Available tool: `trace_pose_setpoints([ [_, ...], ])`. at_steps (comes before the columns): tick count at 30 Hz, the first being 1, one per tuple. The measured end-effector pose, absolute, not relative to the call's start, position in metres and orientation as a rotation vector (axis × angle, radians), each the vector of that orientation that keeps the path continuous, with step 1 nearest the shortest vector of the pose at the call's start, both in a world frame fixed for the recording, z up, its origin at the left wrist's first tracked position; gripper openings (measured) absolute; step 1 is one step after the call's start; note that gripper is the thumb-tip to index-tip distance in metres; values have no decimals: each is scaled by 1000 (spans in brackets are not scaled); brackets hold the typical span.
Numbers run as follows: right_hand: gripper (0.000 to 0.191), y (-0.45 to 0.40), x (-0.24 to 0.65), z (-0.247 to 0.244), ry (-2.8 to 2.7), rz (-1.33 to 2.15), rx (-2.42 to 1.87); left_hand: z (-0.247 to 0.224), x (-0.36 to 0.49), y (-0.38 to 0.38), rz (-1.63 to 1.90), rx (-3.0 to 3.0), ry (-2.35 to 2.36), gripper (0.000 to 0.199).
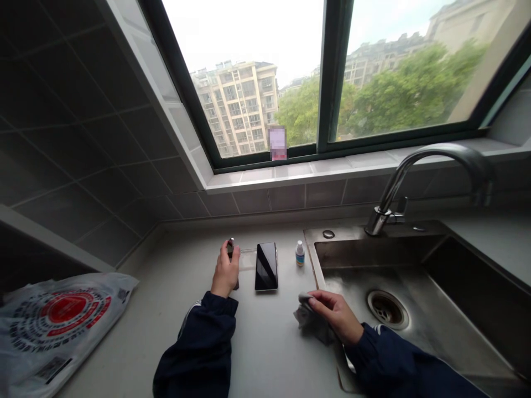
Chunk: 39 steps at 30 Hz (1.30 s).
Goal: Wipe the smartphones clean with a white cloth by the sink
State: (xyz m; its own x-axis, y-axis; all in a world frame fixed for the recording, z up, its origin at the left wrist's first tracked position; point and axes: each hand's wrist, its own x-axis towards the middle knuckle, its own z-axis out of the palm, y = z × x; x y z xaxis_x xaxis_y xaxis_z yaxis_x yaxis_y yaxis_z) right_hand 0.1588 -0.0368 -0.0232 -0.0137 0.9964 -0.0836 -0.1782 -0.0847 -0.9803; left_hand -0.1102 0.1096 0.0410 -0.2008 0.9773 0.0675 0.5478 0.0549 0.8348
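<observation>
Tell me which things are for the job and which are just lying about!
Seem part of the job:
grey cloth, in the right hand
dark object, in the left hand
smartphone
small white-capped bottle
maybe the clear flat piece

Probably just there:
printed plastic bag
metal sink
curved faucet

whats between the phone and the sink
In the head view, a small white bottle stands upright on the counter between the phone and the sink.
</observation>
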Motion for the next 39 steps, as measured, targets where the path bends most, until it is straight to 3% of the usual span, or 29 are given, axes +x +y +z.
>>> trace_pose_setpoints([
  [7,43,-37,159,-25,-1037,1357,-1118,32,-96,117,560,1870,2142,73],
  [15,44,-37,159,-25,-1060,1355,-1115,14,-83,128,357,2013,2294,69],
  [27,45,-37,157,-21,-1078,1349,-1114,-3,-76,128,527,2010,2370,67],
  [39,50,-38,157,-20,-1084,1363,-1122,6,-85,119,926,1891,2168,62],
])
